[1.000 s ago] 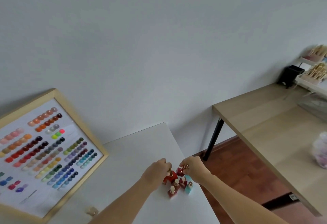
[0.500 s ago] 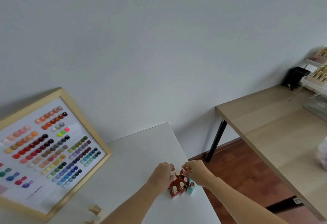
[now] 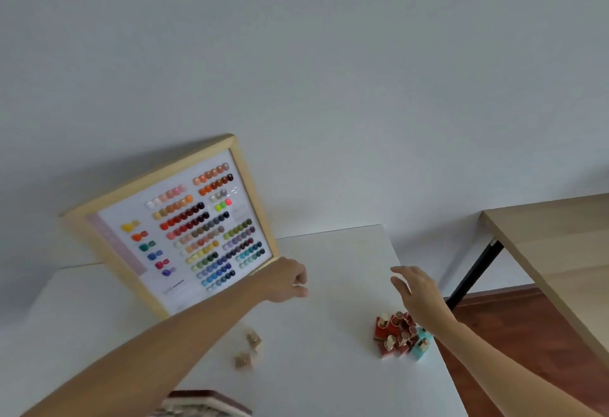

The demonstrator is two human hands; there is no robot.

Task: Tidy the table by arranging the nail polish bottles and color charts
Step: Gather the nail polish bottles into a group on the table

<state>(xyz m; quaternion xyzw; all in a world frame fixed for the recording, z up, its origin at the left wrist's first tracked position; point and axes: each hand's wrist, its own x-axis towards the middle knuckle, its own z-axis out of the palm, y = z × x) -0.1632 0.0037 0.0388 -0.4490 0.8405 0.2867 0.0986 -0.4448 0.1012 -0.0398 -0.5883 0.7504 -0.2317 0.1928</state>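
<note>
A cluster of red nail polish bottles (image 3: 393, 334) with gold caps stands near the white table's (image 3: 329, 367) right edge, with one teal bottle (image 3: 422, 347) at its right. A wood-framed color chart (image 3: 184, 228) with rows of colored swatches leans on the wall at the back left. My left hand (image 3: 286, 279) is by the frame's lower right corner, fingers curled; nothing shows in it. My right hand (image 3: 418, 291) hovers just above and behind the red cluster with fingers spread, holding nothing. Two pale bottles (image 3: 248, 349) stand mid-table.
A wooden table (image 3: 560, 251) with a black leg stands to the right, with a gap of reddish wood floor (image 3: 514, 334) between the tables. A dark-edged striped object (image 3: 204, 403) lies at the white table's near edge. A plain wall rises behind.
Both hands have let go of the red bottle cluster. My left hand moved left to the chart's corner and my right hand lifted off. The view swung left.
</note>
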